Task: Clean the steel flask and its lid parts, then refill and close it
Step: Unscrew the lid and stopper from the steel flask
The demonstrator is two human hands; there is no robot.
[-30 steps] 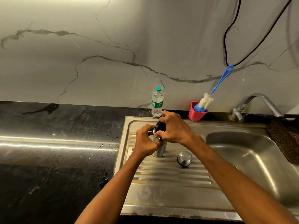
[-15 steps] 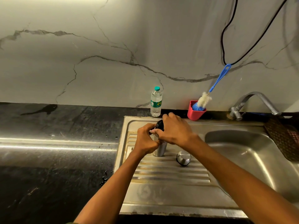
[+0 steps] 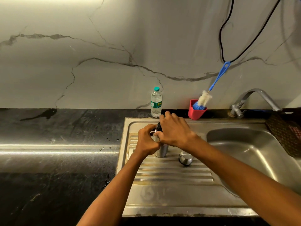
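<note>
The steel flask (image 3: pixel 161 151) stands upright on the ribbed drainboard (image 3: pixel 171 175) of the sink. My left hand (image 3: pixel 147 141) is wrapped around its upper body. My right hand (image 3: pixel 175 130) is closed over the black inner lid (image 3: pixel 158 126) at the flask's mouth; most of that lid is hidden by my fingers. The steel outer cap (image 3: pixel 185 158) lies on the drainboard just right of the flask, under my right forearm.
A small plastic water bottle (image 3: pixel 156 102) stands at the wall behind the flask. A red cup (image 3: pixel 196 111) holds a blue-handled bottle brush (image 3: pixel 216 80). The tap (image 3: pixel 254 99) and sink basin (image 3: pixel 254 150) are to the right, a woven mat (image 3: pixel 285 134) at the far right.
Both hands have stayed on the flask and lid. My right hand has shifted slightly around the lid; the flask has not moved.
</note>
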